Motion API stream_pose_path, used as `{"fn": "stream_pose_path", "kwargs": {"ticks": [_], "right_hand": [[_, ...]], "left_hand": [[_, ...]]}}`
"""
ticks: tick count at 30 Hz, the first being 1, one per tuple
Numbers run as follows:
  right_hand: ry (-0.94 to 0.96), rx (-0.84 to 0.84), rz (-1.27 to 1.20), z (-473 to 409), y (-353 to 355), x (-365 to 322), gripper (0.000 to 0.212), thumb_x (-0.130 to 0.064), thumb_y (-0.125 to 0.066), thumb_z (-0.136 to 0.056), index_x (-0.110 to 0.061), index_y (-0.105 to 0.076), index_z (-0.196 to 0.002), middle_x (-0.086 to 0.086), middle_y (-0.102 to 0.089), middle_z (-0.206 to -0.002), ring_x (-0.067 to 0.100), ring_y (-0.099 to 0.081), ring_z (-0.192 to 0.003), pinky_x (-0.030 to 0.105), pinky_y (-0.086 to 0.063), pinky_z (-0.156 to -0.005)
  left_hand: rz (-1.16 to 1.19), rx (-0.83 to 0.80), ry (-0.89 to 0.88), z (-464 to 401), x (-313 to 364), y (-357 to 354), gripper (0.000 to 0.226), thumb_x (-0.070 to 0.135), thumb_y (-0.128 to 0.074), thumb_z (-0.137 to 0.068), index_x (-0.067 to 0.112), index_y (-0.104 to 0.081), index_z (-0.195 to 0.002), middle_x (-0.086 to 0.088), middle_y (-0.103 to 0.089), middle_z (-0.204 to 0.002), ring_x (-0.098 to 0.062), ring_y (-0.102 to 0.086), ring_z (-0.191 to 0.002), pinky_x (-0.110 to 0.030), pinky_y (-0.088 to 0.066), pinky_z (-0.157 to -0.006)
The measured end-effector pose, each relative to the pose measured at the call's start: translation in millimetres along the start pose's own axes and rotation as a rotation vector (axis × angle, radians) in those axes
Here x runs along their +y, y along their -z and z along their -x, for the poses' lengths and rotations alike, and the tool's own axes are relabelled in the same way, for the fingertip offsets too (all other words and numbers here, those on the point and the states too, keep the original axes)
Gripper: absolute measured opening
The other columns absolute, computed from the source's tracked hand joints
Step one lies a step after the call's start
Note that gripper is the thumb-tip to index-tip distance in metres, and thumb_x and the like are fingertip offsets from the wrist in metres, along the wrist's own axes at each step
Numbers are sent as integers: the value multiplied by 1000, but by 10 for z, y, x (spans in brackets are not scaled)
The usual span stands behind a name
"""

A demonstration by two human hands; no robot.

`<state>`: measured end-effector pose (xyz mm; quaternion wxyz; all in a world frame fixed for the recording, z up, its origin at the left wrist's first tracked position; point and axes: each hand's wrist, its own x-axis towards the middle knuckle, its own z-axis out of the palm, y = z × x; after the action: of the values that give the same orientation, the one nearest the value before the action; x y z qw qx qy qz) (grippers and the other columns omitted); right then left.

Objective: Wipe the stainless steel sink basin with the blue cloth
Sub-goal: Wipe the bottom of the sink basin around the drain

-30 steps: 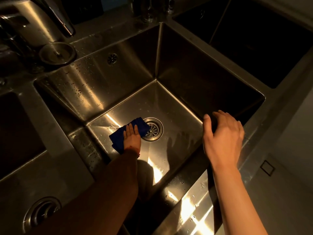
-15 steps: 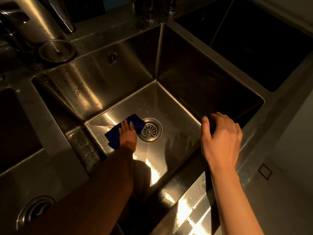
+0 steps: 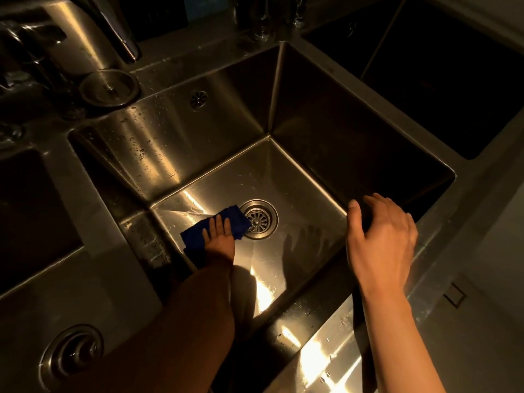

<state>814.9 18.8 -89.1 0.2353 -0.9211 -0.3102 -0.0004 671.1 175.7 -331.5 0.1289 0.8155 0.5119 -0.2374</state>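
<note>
The stainless steel sink basin (image 3: 297,177) fills the middle of the head view, deep and square, with a round drain (image 3: 259,219) in its floor. A folded blue cloth (image 3: 195,235) lies flat on the basin floor just left of the drain, its right edge touching the drain rim. My left hand (image 3: 219,236) presses down on the cloth with the fingers spread flat, forearm reaching down into the basin. My right hand (image 3: 382,239) hovers above the basin's right front corner, fingers loosely curled and apart, holding nothing.
A tap spout (image 3: 119,38) and a round metal lid (image 3: 109,87) stand at the back left. An overflow hole (image 3: 198,99) sits in the back wall. A second basin with a drain (image 3: 71,355) lies to the left, and dark basins (image 3: 453,80) lie to the right.
My left hand has slid the blue cloth slightly back and forth beside the drain, ending close against its rim. My right hand has stayed over the front right corner.
</note>
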Motion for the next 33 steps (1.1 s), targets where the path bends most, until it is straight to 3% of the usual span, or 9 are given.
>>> {"fn": "stream_pose_path", "kwargs": {"ticks": [6,17,33], "right_hand": [[3,8,-9,-7,-5,16,40,-33,-43,-94,-8,-56,-121,12,-53,-132,24,-41,-128,43,-19,-113],[3,2,-5,4,8,10,40,-34,-42,-94,-8,-56,-121,12,-54,-132,24,-41,-128,43,-18,-113],[11,4,3,-4,-9,18,40,-34,-42,-94,-8,-56,-121,11,-54,-131,24,-42,-128,43,-19,-113]], "left_hand": [[58,45,54,-212,-37,188,71,16,-41,-99,10,6,-152,-14,7,-160,-33,5,-147,-48,-7,-119],[58,53,53,-167,-51,105,66,13,-36,-100,9,5,-152,-15,5,-160,-32,3,-148,-45,-8,-120],[143,89,93,-347,-155,263,72,9,-45,-97,9,1,-153,-14,4,-160,-31,2,-148,-44,-9,-120]]}}
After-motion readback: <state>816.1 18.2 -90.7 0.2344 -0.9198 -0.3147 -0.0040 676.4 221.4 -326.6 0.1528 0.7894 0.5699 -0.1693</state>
